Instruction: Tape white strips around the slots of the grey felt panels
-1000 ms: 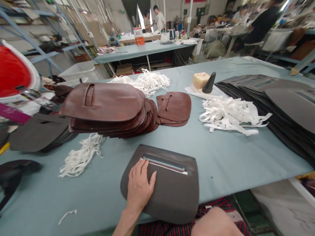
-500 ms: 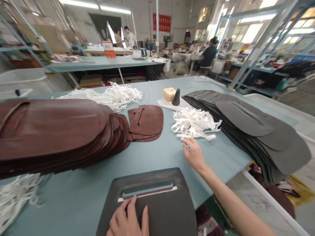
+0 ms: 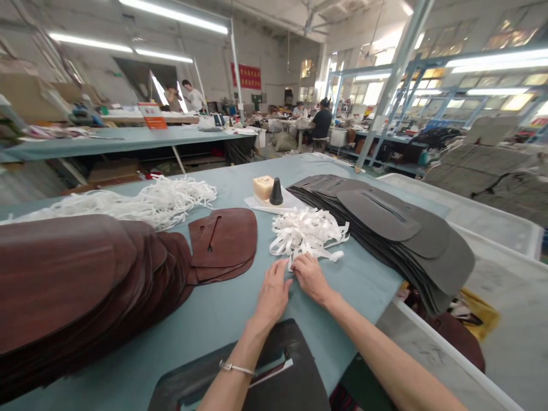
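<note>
The strips (image 3: 306, 231) lie in a loose pile toward the right side of the bench (image 3: 233, 185), just beyond both grips. Left hand (image 3: 273, 294): grip partly open, thumb apart from the bent fingers, fingertips beside the near strip ends. Right hand (image 3: 310, 278): fingers curled at the pile's near edge; whether the grip is closed on a strip cannot be told.

Both forearms reach forward from the near edge and converge at the hands, backs upward. The left wrist carries a bracelet (image 3: 237, 368) and crosses above the slotted dark panel (image 3: 295, 391).

Surface, left to right: brown stack (image 3: 55, 279); white heap (image 3: 145, 200), behind it; small brown pieces (image 3: 231, 242); pale block (image 3: 262, 186) and upright black cone (image 3: 276, 193) on a white sheet (image 3: 252, 204); grey stack (image 3: 372, 214), overhanging the right edge.

Room: far table (image 3: 107, 138) at left, red banner (image 3: 247, 76) at centre, seated person (image 3: 322, 121) and blue racks (image 3: 406, 94) at right.
</note>
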`<control>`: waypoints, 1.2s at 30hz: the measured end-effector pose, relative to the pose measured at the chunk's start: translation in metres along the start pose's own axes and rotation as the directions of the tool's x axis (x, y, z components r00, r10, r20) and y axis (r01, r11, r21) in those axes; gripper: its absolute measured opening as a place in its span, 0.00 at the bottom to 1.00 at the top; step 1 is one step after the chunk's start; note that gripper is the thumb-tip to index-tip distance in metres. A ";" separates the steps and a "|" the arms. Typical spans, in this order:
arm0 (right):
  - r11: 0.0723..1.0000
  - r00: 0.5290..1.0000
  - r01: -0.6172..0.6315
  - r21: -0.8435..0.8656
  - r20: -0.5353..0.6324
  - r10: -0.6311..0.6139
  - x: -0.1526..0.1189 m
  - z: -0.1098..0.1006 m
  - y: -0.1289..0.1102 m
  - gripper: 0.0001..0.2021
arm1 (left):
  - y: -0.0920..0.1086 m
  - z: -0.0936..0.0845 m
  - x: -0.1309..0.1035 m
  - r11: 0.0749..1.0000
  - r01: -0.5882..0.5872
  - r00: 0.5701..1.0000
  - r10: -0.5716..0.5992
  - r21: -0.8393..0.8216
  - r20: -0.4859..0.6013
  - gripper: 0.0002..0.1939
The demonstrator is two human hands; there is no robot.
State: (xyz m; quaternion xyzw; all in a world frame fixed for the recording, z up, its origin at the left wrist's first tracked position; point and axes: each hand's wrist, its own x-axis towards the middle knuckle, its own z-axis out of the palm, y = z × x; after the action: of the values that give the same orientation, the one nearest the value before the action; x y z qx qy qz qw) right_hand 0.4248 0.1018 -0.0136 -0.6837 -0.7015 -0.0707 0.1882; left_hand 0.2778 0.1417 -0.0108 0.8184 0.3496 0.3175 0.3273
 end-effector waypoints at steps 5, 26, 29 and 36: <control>0.997 0.993 0.030 -0.076 0.113 -0.022 0.004 -0.015 0.021 0.10 | 0.007 0.003 -0.005 0.992 0.130 0.991 -0.130 0.007 -0.014 0.15; 0.997 0.999 0.032 -0.071 0.023 -0.031 0.020 -0.045 -0.069 0.14 | -0.005 -0.139 -0.160 0.821 0.520 0.848 -0.530 -0.234 0.023 0.17; 0.852 0.884 0.404 0.332 0.098 -0.457 0.008 -0.052 -0.131 0.11 | 0.009 -0.139 -0.146 0.842 0.461 0.885 -0.460 -0.280 0.072 0.17; 0.884 0.856 0.096 0.457 0.415 -0.308 -0.026 -0.055 -0.115 0.12 | -0.045 -0.171 -0.185 0.737 0.593 0.771 -0.636 -0.326 -0.034 0.19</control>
State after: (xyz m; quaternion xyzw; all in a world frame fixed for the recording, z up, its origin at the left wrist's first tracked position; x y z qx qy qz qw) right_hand 0.3209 0.0516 0.0462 -0.5434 -0.7937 0.2323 0.1443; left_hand 0.0303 0.0756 0.0010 0.5730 0.5712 0.2978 0.5067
